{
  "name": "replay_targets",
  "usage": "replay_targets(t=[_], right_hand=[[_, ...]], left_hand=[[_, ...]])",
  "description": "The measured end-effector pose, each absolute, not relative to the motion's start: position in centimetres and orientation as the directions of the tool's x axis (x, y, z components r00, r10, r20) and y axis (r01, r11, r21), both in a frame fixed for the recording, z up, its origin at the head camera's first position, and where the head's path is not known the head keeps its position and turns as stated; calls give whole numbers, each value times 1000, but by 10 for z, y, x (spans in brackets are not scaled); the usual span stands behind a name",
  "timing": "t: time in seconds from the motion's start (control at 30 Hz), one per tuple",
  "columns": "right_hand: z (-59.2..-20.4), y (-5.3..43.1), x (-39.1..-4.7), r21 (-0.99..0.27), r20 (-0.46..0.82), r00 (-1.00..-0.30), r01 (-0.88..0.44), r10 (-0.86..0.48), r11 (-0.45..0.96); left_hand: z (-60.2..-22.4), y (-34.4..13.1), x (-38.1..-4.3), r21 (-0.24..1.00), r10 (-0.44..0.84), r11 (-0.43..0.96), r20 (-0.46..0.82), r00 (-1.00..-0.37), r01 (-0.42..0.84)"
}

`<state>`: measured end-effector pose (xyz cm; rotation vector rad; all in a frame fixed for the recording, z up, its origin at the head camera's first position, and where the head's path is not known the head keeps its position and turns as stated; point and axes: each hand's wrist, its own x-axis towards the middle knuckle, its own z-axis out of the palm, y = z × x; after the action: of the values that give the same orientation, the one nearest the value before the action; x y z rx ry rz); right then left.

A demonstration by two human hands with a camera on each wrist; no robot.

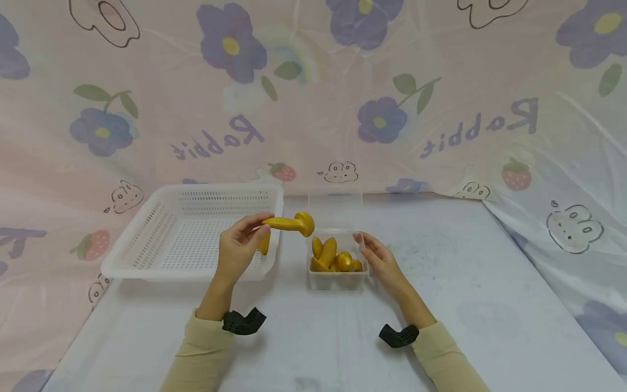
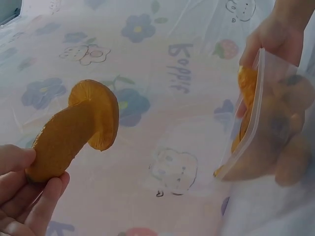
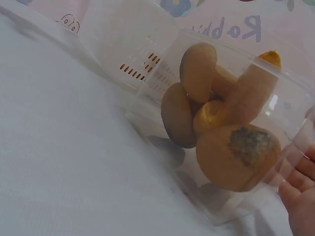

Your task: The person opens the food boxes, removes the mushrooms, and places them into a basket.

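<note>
In the head view my left hand (image 1: 237,247) pinches a yellow mushroom (image 1: 289,224) by its stem end, cap pointing right, above the gap between basket and box. The left wrist view shows thumb and fingertips on the stem of this mushroom (image 2: 74,128), its gilled cap uppermost. On the table a clear plastic box (image 1: 338,281) holds several more yellow mushrooms (image 1: 327,253). My right hand (image 1: 384,264) grips the box at its right back corner. Up close, the right wrist view has a mushroom cap (image 3: 238,157) with a dark patch behind the clear wall.
A white perforated basket (image 1: 142,272) stands left of the box, with a yellow piece (image 1: 265,243) in its right side, partly behind my left hand. Behind the box rises a transparent lid (image 1: 335,209). A printed cloth (image 1: 313,109) hangs along the table's back edge.
</note>
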<state>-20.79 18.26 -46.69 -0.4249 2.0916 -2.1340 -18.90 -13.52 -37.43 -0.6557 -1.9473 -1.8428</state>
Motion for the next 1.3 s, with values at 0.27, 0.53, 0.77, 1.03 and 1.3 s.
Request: replay_targets(t=[0.27, 0.53, 0.77, 1.03, 1.3], right_hand=[[-467, 183, -208, -994, 113, -953, -109, -281, -27], [-466, 183, -210, -992, 123, -956, -129, -266, 5], [-468, 184, -211, -991, 131, -954, -136, -271, 1], [-469, 183, -211, -990, 133, -956, -140, -262, 8], [-467, 182, -210, -992, 113, -960, -121, -256, 19]], left_hand=[[-377, -160, -188, 816, 34, -40, 578, -815, 577], [-382, -188, -195, 788, 54, -71, 615, -787, 611], [-397, -217, -203, 837, 25, -21, 547, -837, 546], [-396, -237, -202, 857, 96, 132, 489, -867, 498], [-395, -249, -198, 893, 150, 144, 406, -902, 426]])
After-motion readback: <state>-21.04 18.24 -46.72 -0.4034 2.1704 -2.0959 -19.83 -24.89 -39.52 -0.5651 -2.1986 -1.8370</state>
